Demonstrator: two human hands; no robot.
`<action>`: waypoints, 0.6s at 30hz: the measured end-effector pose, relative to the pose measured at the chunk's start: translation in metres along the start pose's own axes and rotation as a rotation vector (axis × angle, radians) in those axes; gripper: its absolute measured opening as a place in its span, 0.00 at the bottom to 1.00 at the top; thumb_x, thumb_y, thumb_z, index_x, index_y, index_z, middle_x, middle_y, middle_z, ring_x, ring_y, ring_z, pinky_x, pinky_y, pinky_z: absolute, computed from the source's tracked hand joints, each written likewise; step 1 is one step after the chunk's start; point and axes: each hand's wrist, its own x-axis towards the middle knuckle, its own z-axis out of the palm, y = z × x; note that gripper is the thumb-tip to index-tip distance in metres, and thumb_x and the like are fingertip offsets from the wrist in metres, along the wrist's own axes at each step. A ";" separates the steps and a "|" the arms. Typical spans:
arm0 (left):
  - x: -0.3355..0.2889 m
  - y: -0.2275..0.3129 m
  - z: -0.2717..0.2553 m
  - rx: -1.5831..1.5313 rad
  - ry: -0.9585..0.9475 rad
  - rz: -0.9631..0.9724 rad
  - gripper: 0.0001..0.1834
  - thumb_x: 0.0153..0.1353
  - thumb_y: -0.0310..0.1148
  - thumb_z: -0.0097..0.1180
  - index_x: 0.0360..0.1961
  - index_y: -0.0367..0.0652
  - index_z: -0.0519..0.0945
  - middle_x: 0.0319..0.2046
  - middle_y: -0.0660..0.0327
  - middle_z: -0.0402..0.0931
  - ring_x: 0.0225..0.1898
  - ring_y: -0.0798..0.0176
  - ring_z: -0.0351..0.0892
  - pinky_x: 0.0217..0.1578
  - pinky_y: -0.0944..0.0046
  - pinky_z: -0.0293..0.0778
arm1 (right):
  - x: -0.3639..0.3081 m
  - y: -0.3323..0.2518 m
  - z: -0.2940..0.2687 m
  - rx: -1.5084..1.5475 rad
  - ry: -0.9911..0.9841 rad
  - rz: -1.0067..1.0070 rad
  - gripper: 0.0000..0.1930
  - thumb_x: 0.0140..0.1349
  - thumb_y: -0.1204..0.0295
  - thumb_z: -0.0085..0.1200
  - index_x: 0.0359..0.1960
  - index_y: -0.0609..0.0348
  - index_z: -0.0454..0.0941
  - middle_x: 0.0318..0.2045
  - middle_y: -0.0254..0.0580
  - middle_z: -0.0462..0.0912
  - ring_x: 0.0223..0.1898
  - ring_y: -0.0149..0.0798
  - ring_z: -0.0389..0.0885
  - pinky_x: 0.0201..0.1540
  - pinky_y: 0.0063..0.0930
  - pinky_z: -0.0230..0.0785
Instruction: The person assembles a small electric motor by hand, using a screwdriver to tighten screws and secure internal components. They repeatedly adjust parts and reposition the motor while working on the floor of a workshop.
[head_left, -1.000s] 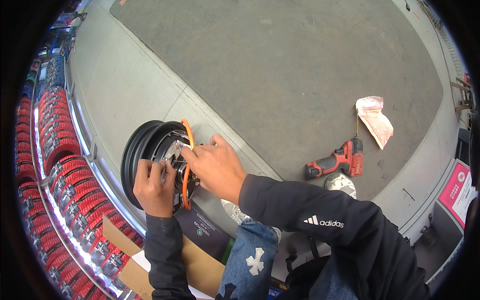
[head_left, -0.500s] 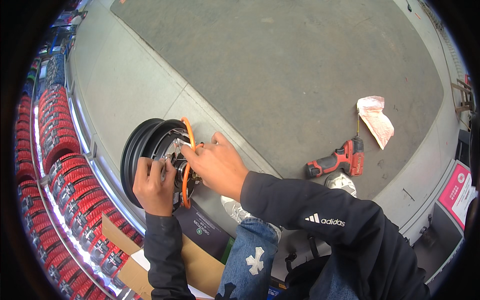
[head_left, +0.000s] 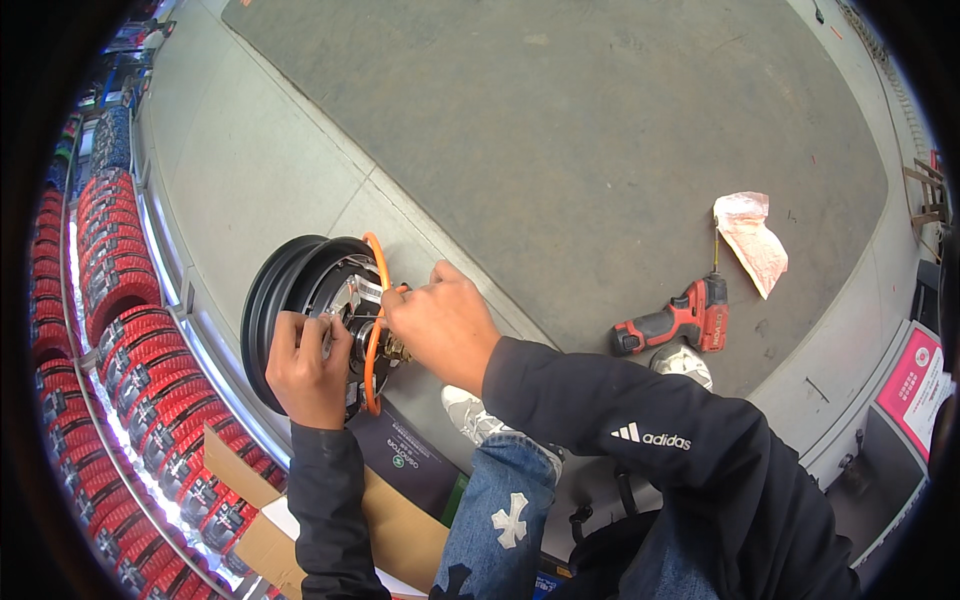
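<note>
Crowding the hub (head_left: pixel 358 297) of a black wheel (head_left: pixel 268 320), both hands have their fingers bent and drawn together; whether the left hand (head_left: pixel 308 368) pinches anything cannot be told, nor what the right hand (head_left: pixel 450 325) grips beside the looped orange cable (head_left: pixel 379 262). The wheel sits tilted, near a dark printed panel (head_left: pixel 405 448) and an open cardboard box (head_left: pixel 400 530); one flap (head_left: pixel 240 468) slants outward; the box's contents are hidden.

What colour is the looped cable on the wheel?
The cable is orange, seen best in the head view.
</note>
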 end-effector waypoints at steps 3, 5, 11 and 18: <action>0.001 0.001 -0.003 0.001 0.000 -0.005 0.10 0.56 0.19 0.75 0.31 0.38 0.83 0.31 0.59 0.76 0.25 0.56 0.79 0.26 0.57 0.76 | 0.001 0.000 0.006 0.002 0.008 -0.035 0.02 0.61 0.73 0.65 0.35 0.56 0.85 0.21 0.41 0.89 0.25 0.40 0.89 0.46 0.35 0.64; 0.001 0.000 -0.002 0.007 0.007 0.009 0.10 0.56 0.19 0.75 0.31 0.39 0.83 0.31 0.59 0.75 0.25 0.56 0.79 0.26 0.57 0.76 | 0.001 0.001 0.007 -0.016 0.008 -0.044 0.09 0.69 0.66 0.64 0.35 0.58 0.85 0.20 0.41 0.87 0.23 0.40 0.87 0.46 0.35 0.66; 0.000 0.000 -0.001 0.020 0.006 0.006 0.10 0.56 0.19 0.76 0.31 0.39 0.83 0.31 0.59 0.75 0.25 0.55 0.79 0.27 0.56 0.76 | 0.001 -0.001 0.000 0.026 -0.049 -0.029 0.09 0.67 0.68 0.64 0.36 0.63 0.84 0.22 0.44 0.87 0.25 0.43 0.87 0.46 0.37 0.68; 0.001 0.001 -0.002 0.020 0.005 0.009 0.10 0.56 0.19 0.75 0.31 0.39 0.83 0.31 0.59 0.75 0.25 0.55 0.79 0.27 0.57 0.77 | -0.003 -0.003 0.004 0.112 0.011 0.061 0.11 0.59 0.73 0.66 0.41 0.65 0.83 0.24 0.44 0.88 0.25 0.48 0.87 0.45 0.39 0.72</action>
